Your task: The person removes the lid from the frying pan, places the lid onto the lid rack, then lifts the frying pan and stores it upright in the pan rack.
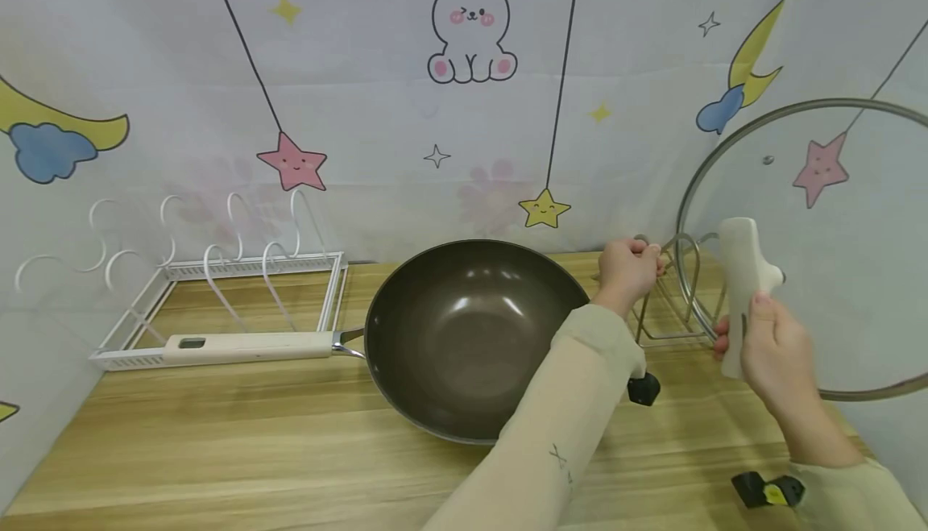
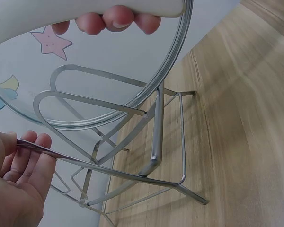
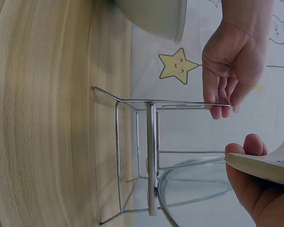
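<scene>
Grips the upright, round clear-glass lid (image 1: 834, 261) at frame right by its cream handle (image 1: 739, 273) with curled right hand (image 1: 779, 358), pinches the silver wire rack (image 2: 157, 125) right of centre with left hand (image 1: 629, 269), apparently steadying it for guiding the lid, and next needs straight alignment.

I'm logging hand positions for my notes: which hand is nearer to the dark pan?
Left. The left hand pinches the metal rack just to the right of the pan; the right hand is farther right, holding the lid handle.

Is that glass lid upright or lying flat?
Upright: the lid is on edge, a pink star showing through it in the head view.
</scene>
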Demonstrator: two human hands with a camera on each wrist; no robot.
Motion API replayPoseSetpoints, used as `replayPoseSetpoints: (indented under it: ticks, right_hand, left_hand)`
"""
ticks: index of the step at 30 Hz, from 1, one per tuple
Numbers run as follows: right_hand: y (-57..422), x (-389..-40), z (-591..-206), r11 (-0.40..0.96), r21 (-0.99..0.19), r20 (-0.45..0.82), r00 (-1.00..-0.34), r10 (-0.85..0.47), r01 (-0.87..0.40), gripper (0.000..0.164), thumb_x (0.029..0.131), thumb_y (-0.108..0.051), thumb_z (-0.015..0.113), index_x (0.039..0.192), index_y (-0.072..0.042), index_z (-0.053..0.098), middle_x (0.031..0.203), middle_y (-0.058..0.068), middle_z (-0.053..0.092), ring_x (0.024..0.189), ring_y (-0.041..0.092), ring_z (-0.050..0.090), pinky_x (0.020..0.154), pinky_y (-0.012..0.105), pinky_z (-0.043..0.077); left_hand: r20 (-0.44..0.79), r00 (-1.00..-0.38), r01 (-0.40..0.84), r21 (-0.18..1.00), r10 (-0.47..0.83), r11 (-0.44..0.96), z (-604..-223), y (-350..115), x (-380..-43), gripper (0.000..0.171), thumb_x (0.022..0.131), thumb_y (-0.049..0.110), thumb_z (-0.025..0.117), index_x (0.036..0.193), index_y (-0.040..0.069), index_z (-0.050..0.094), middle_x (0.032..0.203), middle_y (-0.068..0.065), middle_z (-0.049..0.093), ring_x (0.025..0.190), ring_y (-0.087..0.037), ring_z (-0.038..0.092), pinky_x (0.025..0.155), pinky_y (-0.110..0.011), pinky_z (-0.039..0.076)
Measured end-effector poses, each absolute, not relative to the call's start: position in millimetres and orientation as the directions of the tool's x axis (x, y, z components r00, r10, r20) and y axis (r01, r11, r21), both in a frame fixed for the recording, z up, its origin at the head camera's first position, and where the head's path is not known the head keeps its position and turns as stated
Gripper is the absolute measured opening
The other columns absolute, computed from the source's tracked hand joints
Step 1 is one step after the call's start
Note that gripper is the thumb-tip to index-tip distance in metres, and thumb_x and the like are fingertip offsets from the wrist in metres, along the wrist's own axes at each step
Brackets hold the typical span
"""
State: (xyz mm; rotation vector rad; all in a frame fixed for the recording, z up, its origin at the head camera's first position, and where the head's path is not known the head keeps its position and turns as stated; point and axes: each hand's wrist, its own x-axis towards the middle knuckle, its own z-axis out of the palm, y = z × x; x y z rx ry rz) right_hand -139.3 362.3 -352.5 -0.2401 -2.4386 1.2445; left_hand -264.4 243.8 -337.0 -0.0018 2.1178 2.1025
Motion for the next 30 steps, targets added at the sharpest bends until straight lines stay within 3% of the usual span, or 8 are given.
replayPoseSetpoints:
  ticks: [9,16,25,30]
  right_hand:
    - [363,-143,-354,0.574,-0.819,0.272,-0.897,0.349,-0.025,0.048,0.102,-0.041,0.014,0.096,-0.01,0.05,0.065,-0.019,0.06,0.052,0.008,0.064,0.048,0.026,0.055]
    - [362,-148,-354,0.574,-0.819,0.271,-0.892,0.363,-0.015,0.045,0.102,-0.04,0.015,0.099,-0.012,0.05,0.067,-0.017,0.06,0.054,0.007,0.063,0.049,0.026,0.055]
    - [359,-153,-360,0.59,-0.806,0.312,-0.881,0.357,-0.046,0.05,0.103,-0.038,0.016,0.103,0.0,0.05,0.068,-0.015,0.059,0.053,0.007,0.062,0.049,0.025,0.054]
    - [361,-154,-361,0.581,-0.813,0.304,-0.88,0.364,-0.041,0.05,0.103,-0.038,0.015,0.101,-0.001,0.049,0.067,-0.014,0.059,0.052,0.008,0.062,0.049,0.026,0.054]
  left_hand:
    - [-0.1,-0.99,-0.1,0.995,0.103,0.003,-338,243,-268,0.012,0.091,0.016,0.062,0.098,0.007,0.067,0.072,0.0,0.066,0.065,-0.008,0.063,0.055,-0.018,0.048]
    - [-0.097,-0.991,-0.099,0.995,0.096,-0.021,-337,242,-269,0.011,0.091,0.014,0.062,0.097,0.005,0.066,0.074,0.0,0.064,0.071,-0.014,0.068,0.054,-0.018,0.048]
    - [-0.113,-0.99,-0.113,0.994,0.088,0.01,-339,245,-265,0.008,0.09,0.015,0.063,0.091,0.008,0.065,0.071,0.002,0.063,0.067,-0.009,0.064,0.054,-0.018,0.046]
    - [-0.109,-0.991,-0.109,0.994,0.083,0.011,-340,247,-265,0.008,0.09,0.015,0.064,0.087,0.007,0.066,0.071,0.002,0.063,0.062,-0.006,0.06,0.053,-0.018,0.046]
